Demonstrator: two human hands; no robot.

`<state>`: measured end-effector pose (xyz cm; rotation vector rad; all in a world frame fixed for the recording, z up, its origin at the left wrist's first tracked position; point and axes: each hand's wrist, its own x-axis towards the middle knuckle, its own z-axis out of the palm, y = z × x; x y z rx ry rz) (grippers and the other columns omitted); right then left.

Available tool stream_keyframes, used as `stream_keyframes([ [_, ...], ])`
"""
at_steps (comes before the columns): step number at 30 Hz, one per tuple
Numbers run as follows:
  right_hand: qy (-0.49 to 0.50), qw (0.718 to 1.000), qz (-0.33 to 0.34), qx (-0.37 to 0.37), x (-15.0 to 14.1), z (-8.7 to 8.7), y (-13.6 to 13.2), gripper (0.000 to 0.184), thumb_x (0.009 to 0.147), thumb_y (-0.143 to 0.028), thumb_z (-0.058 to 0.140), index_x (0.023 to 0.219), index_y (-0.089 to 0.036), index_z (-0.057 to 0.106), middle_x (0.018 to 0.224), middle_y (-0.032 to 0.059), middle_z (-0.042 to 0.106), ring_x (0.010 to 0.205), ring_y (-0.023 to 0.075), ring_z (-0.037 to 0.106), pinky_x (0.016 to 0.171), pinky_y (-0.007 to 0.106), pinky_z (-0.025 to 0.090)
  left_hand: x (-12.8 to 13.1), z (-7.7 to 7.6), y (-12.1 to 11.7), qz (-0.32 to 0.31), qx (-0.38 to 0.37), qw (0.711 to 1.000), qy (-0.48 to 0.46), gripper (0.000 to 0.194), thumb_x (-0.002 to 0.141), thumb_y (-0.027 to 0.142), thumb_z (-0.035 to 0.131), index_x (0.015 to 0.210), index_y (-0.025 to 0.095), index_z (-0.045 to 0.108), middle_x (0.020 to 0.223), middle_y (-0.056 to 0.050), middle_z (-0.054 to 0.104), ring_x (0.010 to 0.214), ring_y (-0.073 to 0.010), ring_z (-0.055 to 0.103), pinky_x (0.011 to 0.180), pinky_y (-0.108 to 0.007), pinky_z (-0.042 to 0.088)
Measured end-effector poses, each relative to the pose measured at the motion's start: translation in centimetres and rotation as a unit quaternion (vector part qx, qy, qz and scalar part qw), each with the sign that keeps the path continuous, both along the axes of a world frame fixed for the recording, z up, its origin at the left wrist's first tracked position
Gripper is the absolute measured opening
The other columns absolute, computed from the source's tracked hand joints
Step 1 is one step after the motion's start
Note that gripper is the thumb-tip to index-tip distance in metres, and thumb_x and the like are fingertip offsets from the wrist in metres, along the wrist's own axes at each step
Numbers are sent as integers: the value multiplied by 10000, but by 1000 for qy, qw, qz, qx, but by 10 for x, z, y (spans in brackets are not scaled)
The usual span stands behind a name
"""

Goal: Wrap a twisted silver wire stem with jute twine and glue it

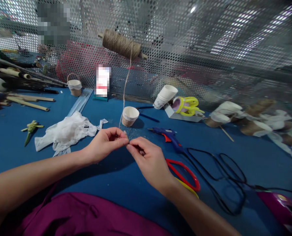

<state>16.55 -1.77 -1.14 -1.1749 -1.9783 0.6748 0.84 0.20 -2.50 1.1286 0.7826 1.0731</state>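
My left hand (106, 144) and my right hand (148, 159) meet fingertip to fingertip over the blue table, both pinched closed. A strand of twine (124, 93) runs down from the twine spool (121, 43) to my left fingers. Its end between the two hands is mostly hidden, and the right hand's fingertips close at that same spot. Just beyond the hands stands a small paper cup (130, 116) with its lower part wrapped in brown twine and a white band near the rim. To the right of it lies a blue glue gun (168, 135) with a red trigger.
White lace (69, 131) lies left of my hands. Red-handled scissors (185, 175) and a black cord (217, 178) are on the right. Stacked paper cups (164, 96), a small handled basket (74, 87) and a phone (102, 82) stand along the perforated metal screen (185, 42).
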Motion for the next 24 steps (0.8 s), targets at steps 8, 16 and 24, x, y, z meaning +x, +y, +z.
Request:
stream_keyframes([
  [8, 224, 923, 90, -299, 0, 1, 5, 181, 785, -330, 566, 686, -180, 539, 622, -30, 514, 439, 60, 428, 417, 213, 356, -2, 7, 0, -78, -112, 986, -92, 207, 630, 244, 727, 662, 120, 564, 586, 26, 544, 510, -54, 474, 477, -184, 290],
  [16, 175, 953, 40, -246, -2, 1, 4, 158, 794, -303, 543, 704, -176, 516, 622, -24, 530, 475, 72, 442, 441, 208, 358, -1, 6, 0, -59, -91, 991, -80, 204, 644, 248, 715, 662, 119, 558, 567, 44, 517, 484, -37, 436, 461, -182, 273],
  [24, 25, 999, -17, -38, -3, -5, -2, 116, 846, -229, 466, 772, -182, 541, 655, 6, 583, 574, 114, 510, 559, 247, 417, 0, 0, 0, -20, -39, 999, -22, 185, 671, 258, 688, 713, 121, 571, 639, 35, 538, 515, -41, 428, 487, -194, 292],
])
